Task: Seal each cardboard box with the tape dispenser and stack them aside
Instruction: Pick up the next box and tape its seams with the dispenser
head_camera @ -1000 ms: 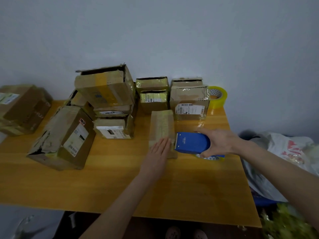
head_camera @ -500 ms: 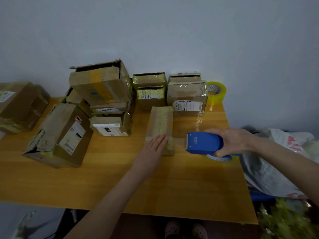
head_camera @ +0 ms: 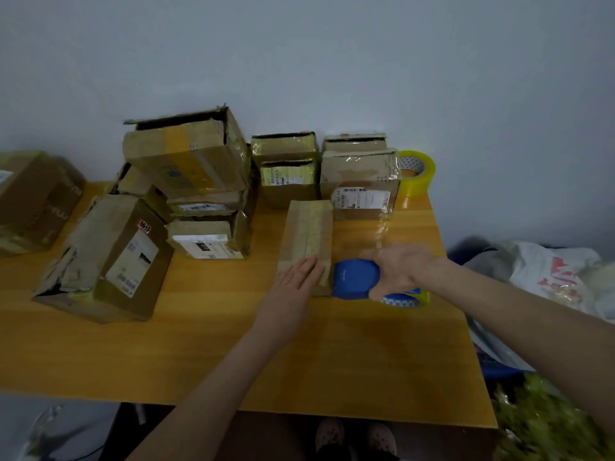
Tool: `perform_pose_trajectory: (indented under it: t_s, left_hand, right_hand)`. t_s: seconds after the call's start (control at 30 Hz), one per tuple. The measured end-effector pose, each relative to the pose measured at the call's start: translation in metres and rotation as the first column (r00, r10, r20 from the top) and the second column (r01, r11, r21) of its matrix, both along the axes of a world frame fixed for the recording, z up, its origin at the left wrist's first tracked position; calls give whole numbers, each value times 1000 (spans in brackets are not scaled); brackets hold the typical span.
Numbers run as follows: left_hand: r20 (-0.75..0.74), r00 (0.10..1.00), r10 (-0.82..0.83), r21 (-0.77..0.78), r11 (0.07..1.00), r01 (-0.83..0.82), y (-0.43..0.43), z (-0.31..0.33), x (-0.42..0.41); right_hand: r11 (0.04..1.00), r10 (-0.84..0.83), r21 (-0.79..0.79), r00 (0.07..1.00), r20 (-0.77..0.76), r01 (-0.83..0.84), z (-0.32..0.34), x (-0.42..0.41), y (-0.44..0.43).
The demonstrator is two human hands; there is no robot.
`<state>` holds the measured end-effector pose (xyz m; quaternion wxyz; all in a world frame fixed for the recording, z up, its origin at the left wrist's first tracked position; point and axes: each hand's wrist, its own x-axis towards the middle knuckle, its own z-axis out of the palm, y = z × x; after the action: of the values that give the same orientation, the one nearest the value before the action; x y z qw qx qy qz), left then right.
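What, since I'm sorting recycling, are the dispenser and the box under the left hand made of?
Dispenser: probably hard plastic, smooth blue moulded shell with a faint sheen. Box: matte brown cardboard, creased, apparently taped over along the top.

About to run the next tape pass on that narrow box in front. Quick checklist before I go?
1. Left hand flat on the narrow box, steadying it: ok.
2. Right hand grips the blue tape dispenser: ok.
3. Dispenser front meets the box's near right edge: ok.
4. Tape end stuck to the cardboard: cannot tell.
5. Spare tape roll on the table, far right corner: ok.
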<state>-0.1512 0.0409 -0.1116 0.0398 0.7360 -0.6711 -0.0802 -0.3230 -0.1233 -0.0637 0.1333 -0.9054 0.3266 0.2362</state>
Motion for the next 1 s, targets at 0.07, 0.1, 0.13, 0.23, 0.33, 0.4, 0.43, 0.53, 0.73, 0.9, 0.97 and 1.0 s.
perform_pose_trajectory:
  t_s: [0.07, 0.1, 0.13, 0.23, 0.33, 0.4, 0.43, 0.53, 0.73, 0.9, 0.97, 1.0]
  left_hand:
    - [-7, 1000, -1, 5, 1000, 1, -1, 0, 1]
    - [-7, 1000, -3, 10, 1000, 3, -1, 0, 1]
    - [-6, 1000, -6, 15, 1000, 7, 0, 0, 1]
    - [-16, 1000, -14, 8, 1000, 15, -2, 1, 1]
    - [-12, 999, -33, 0, 999, 33, 1, 3, 1]
    - [-10, 999, -32, -17, 999, 32, 5, 2, 1]
    - [-9, 1000, -25, -24, 999, 25, 7, 3, 1]
    - [-2, 1000, -21, -25, 999, 21, 5, 4, -2]
    - [5, 1000, -1, -25, 1000, 2, 1, 5, -4]
    - [19, 1000, -3, -20, 1000, 4, 0, 5, -6]
    - [27, 1000, -3, -8, 1000, 3, 1, 3, -5]
    - [32, 999, -7, -1, 1000, 7, 0, 2, -5]
  right_hand:
    - [1000, 4, 22, 1000, -13, -3, 3, 8, -1]
    - [999, 4, 35, 1000, -25, -3, 4, 10, -1]
    - [998, -7, 57, 999, -38, 9, 6, 13, -2]
    - [992, -50, 116, 995, -81, 60, 13, 20, -6]
    - [999, -44, 0, 978, -204, 45, 15, 25, -1]
    - [997, -48, -69, 961, -271, 31, 9, 20, 0]
    - [996, -91, -49, 962, -257, 81, 8, 14, -3]
    - [912, -382, 156, 924, -7, 378, 12, -10, -21]
    - [284, -956, 742, 243, 167, 608, -16, -25, -15]
    - [-134, -989, 889, 3, -151, 437, -50, -19, 2]
    - [-145, -987, 892, 4, -162, 428, -57, -15, 7]
    - [-122, -990, 884, 11, -142, 452, -59, -13, 8]
